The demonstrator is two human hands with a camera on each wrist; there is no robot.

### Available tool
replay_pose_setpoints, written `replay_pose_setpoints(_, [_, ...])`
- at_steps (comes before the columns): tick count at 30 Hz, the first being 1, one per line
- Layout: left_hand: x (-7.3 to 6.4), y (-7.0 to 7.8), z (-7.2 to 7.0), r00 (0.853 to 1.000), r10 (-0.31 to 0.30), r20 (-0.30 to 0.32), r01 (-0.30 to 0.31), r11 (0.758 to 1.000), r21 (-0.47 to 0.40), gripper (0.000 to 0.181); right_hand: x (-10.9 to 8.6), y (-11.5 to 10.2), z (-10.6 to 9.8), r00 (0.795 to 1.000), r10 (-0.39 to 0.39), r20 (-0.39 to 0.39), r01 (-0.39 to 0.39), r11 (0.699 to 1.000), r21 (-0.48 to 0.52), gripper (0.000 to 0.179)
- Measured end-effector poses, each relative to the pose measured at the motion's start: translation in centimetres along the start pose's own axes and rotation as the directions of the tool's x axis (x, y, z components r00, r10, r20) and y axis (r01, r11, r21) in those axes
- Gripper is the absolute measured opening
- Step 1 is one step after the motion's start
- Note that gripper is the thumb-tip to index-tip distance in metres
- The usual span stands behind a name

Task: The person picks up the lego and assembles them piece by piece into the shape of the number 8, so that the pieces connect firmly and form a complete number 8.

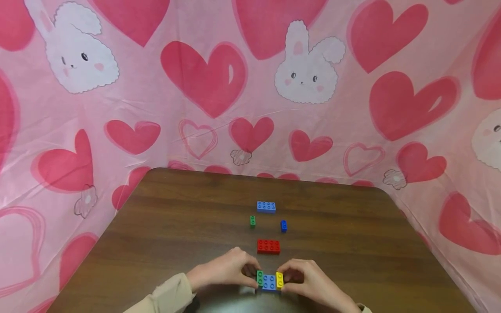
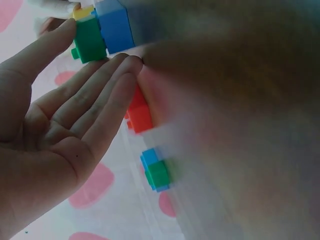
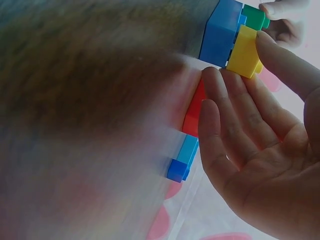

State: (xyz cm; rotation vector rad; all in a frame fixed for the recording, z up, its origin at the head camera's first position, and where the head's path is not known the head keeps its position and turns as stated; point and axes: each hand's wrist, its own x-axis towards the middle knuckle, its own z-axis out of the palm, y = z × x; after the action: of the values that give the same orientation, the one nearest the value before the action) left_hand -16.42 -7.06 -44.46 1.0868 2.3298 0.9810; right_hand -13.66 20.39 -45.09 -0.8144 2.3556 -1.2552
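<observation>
Left hand (image 1: 227, 269) and right hand (image 1: 313, 280), low in the head view, pinch a green two-stud brick (image 1: 260, 278) and yellow two-stud brick (image 1: 279, 280) on opposite ends of a blue brick (image 1: 269, 282), presumably steadying it on the table (image 1: 176, 230). The left wrist view shows green narrowly gripped; the right wrist view, yellow likewise, near a red eight-stud brick (image 3: 193, 119).

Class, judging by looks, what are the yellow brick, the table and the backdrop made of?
Yellow brick: probably hard plastic, smooth; even colour, crisp edges, moulded studs.
Table: wood or wood-look laminate, slightly glossy; brown grain, pale reflection.
Backdrop: thin fabric or plastic sheeting, fairly matt; soft creases.
</observation>
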Motion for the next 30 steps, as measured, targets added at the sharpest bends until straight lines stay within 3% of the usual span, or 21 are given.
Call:
replay_pose_setpoints(3, [0.0,-0.2,-0.3,0.999,0.025,-0.035,-0.025,1.0,-0.001,0.026,0.0,0.0,0.0,1.0,-0.017,-0.007,0.017,1.0,-0.013,0.028])
replay_pose_setpoints(7, [0.2,-0.5,-0.9,0.99,0.05,-0.131,-0.044,0.998,0.047,0.029,0.0,0.0,-0.1,1.0,0.012,-0.005,-0.012,1.0,-0.018,0.027])
replay_pose_setpoints(11, [0.9,-0.8,-1.4,0.975,0.04,-0.218,-0.02,0.995,0.096,0.03,0.0,0.0,-0.2,0.999,0.049,0.008,-0.049,0.999,-0.006,0.027])
replay_pose_setpoints(15, [1.7,-0.9,-1.7,0.962,0.011,-0.271,0.018,0.994,0.105,0.029,-0.1,0.0,-0.2,0.999,0.038,0.014,-0.038,0.999,-0.004,0.029])
replay_pose_setpoints(22, [2.5,-1.0,-2.1,0.95,-0.03,-0.312,0.073,0.989,0.129,0.029,-0.1,0.0,-0.2,0.999,0.034,0.018,-0.034,0.999,-0.004,0.03])
replay_pose_setpoints(30, [3.1,-1.5,-1.7,0.951,-0.073,-0.299,0.128,0.978,0.167,0.03,-0.1,0.0,-0.2,0.997,0.072,0.019,-0.072,0.997,-0.007,0.03])
